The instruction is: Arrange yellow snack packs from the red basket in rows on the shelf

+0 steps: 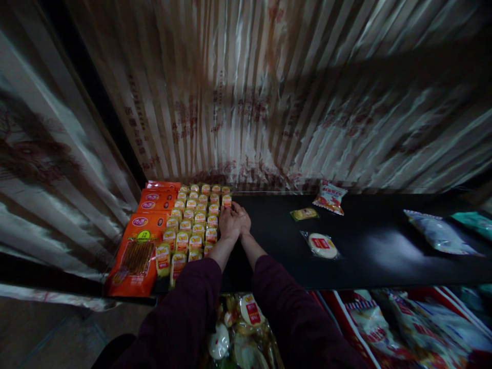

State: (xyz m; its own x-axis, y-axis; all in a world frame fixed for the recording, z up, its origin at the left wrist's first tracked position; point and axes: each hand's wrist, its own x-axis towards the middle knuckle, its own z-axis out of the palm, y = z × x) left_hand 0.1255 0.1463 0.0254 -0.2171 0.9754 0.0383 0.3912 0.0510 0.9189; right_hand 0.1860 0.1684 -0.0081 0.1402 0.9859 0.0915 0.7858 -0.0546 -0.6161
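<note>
Neat rows of small yellow-wrapped snack packs (185, 225) with orange and white labels stand on the left part of a black shelf. At the right edge of these rows my two hands are close together. My left hand (229, 224) is closed, its fingertips against a small yellow snack pack (226, 200) at the far end of the last row. Beside it, touching, my right hand (243, 219) is curled with its fingers partly hidden. Whatever those fingers hold, if anything, does not show.
Orange snack bags (134, 248) overlap at the shelf's left end. Right of my hands on the black shelf (277, 236) lie a green-wrapped pack (304, 213), a round white cake (323, 245) and several bags. Below are a red crate (351, 328) and loose snacks (246, 343). Striped sheeting (246, 102) hangs behind.
</note>
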